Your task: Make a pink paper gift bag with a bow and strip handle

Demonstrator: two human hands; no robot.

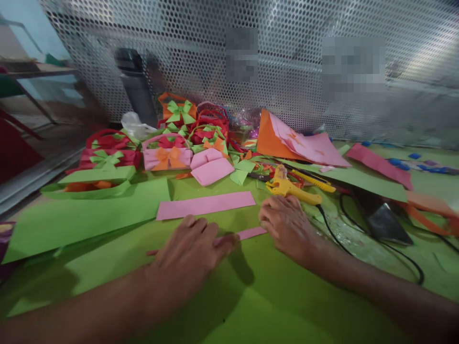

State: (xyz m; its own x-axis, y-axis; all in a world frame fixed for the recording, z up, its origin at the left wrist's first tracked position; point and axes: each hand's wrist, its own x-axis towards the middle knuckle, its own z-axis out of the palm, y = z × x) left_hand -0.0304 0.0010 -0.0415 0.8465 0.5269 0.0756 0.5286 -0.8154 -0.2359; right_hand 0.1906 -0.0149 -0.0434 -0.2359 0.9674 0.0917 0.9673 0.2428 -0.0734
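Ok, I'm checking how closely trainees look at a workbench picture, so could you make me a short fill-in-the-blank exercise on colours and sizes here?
1. The left hand is on a narrow strip coloured ____.
2. Compared with it, the flat strip lying just beyond is ____ (wider or narrower).
3. Just beyond the right hand lies a glue gun coloured ____.
4. The orange bag at the back bears a bow coloured ____.

Missing words: pink; wider; yellow; green.
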